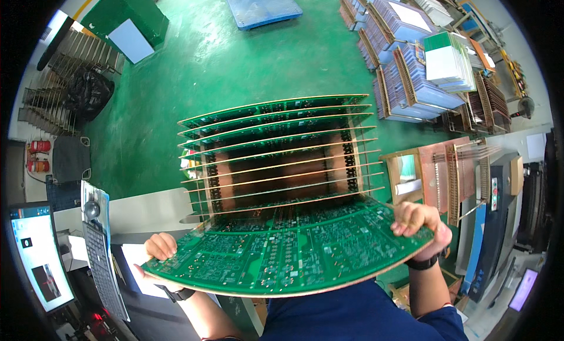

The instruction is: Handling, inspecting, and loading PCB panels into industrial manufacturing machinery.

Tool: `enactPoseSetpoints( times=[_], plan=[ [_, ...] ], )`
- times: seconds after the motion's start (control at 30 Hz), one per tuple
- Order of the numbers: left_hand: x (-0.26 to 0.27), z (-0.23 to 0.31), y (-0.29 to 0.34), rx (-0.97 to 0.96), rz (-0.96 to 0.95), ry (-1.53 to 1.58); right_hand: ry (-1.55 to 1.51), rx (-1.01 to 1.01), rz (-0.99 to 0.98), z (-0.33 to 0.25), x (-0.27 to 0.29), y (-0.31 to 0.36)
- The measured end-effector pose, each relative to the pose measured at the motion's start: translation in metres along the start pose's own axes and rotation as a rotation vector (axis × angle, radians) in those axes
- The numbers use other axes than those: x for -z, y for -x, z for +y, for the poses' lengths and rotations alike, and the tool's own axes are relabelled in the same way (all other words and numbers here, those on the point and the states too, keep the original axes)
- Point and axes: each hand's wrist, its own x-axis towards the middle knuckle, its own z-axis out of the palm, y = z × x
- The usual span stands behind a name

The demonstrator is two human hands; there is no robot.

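Note:
A large green circuit board panel (282,253) spans the space in front of my body, its near edge close to my dark blue shirt. My left hand (157,251) grips its left corner, the thumb low by the edge and the fingers on top. At the right corner my right hand (418,223) pinches it, fingers on the upper face. The panel's far side reaches into a slotted rack (352,164). Above it in the rack, several more board panels (276,110) stand edge-on in rows, with gaps between them.
A monitor (41,258) and a keyboard (106,270) are at the left. Stacks of panels in racks (405,59) stand at the far right, near a wooden frame (405,176). A blue pallet (261,6) lies on the green floor; a black bag (88,94) sits far left.

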Motion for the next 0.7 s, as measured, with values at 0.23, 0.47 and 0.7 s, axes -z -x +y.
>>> enactPoseSetpoints(
  times=[0.23,0.47,0.7],
  plan=[
    [0.004,0.006,-0.003,0.046,-0.07,-0.019,0.029,0.024,-0.061,-0.012,-0.003,0.006],
    [0.001,0.005,-0.003,0.026,-0.028,-0.021,0.025,0.023,-0.094,-0.012,-0.004,-0.002],
    [0.009,0.0,-0.011,0.021,-0.092,0.012,0.029,0.011,-0.115,-0.011,-0.001,-0.002]
  ],
)
